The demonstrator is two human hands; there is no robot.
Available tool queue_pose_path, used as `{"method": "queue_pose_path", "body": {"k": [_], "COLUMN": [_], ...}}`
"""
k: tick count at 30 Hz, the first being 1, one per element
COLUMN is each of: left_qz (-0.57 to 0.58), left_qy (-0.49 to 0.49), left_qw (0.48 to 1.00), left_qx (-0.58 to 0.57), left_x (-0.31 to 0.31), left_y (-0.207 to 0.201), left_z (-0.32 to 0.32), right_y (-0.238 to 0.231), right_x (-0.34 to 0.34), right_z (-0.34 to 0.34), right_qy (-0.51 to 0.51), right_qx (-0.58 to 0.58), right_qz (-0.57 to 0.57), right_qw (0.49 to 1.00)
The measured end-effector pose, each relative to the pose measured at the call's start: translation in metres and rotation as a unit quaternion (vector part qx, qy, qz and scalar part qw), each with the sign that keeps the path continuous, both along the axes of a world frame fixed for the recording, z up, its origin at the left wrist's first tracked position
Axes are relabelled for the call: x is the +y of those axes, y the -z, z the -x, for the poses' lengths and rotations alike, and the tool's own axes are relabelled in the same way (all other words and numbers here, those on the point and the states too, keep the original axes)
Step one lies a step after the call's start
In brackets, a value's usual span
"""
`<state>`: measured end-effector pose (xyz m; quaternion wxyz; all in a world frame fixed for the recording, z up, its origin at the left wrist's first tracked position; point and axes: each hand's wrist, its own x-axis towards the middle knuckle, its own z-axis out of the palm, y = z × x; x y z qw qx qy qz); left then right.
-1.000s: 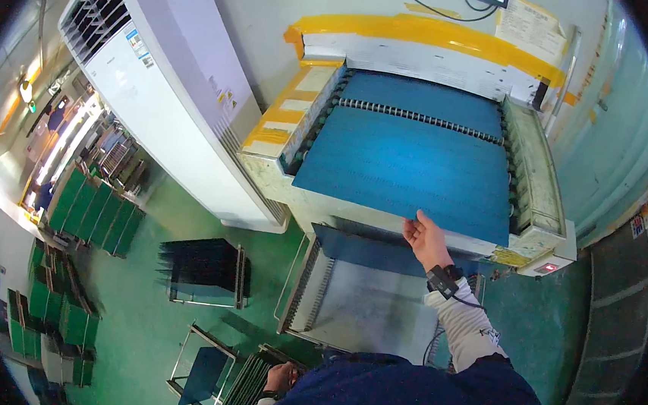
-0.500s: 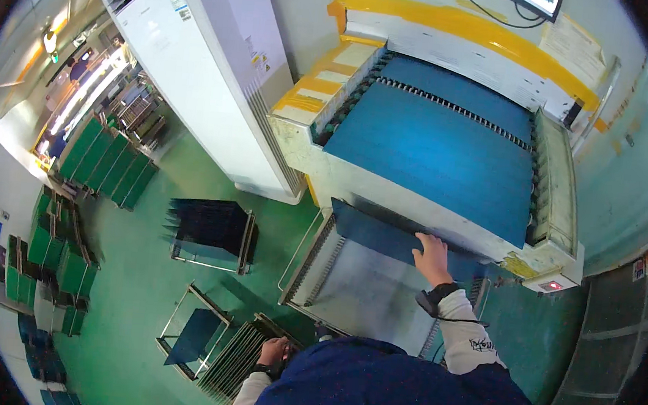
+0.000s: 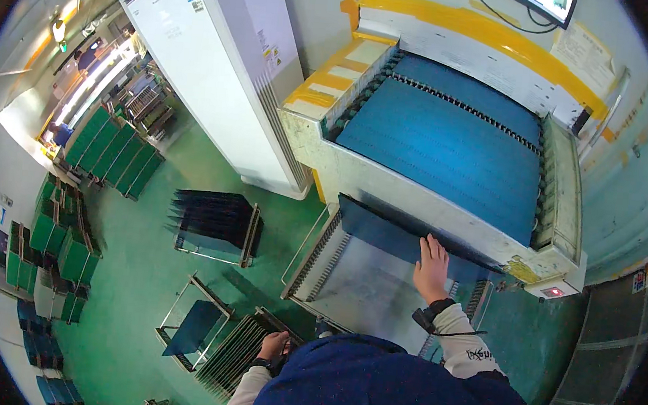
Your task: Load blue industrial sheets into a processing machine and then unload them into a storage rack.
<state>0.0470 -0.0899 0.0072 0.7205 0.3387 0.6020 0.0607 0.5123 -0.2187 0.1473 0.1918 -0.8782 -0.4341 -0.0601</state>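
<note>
My right hand point(image 3: 431, 272) reaches forward with its fingers stretched out, against a dark blue flat panel point(image 3: 382, 234). The panel stands on edge at the far side of a pale slotted rack point(image 3: 367, 282), just below the front of a roller machine point(image 3: 417, 183). Whether the fingers press the panel or only rest by it, I cannot tell. My left hand point(image 3: 275, 345) is low by my body, its fingers curled, beside a rack of several thin upright panels point(image 3: 234, 355). What it holds, if anything, is hidden. Wide blue sheets point(image 3: 450, 148) lie on the machine's rollers.
To the left stand a rack of dark panels point(image 3: 212, 220) and a metal frame rack with one blue panel point(image 3: 196, 328). A tall white air conditioner point(image 3: 205, 71) is beside the machine. Green panels in racks point(image 3: 115, 148) line the far left. A dark grey partition point(image 3: 593, 361) is on the right.
My right hand has drawn slightly nearer along the panel, and its fingers are now straighter and closer together. The whole view has shifted a little. My left hand stays by the rack.
</note>
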Motion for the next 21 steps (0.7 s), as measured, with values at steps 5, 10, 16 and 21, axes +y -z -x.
{"method": "queue_pose_path", "body": {"k": [5,10,16,21], "left_qz": [-0.012,0.000,-0.101,-0.011], "left_qy": [0.037,0.048,0.137,0.078], "left_qw": [0.999,0.999,0.985,0.997], "left_qx": [-0.009,-0.018,0.038,0.026], "left_x": [0.001,0.004,0.001,0.008], "left_y": [0.016,0.025,-0.005,0.012], "left_z": [0.010,0.017,-0.002,0.009], "right_y": [-0.004,-0.003,0.007,0.007], "right_x": [0.007,0.013,0.001,0.009], "right_z": [-0.006,-0.007,-0.004,-0.007], "right_qy": [-0.003,0.003,0.008,0.000], "right_qx": [0.018,-0.010,-0.013,0.021], "right_qz": [-0.025,-0.045,-0.064,-0.052], "right_qw": [1.000,0.999,0.998,0.998]}}
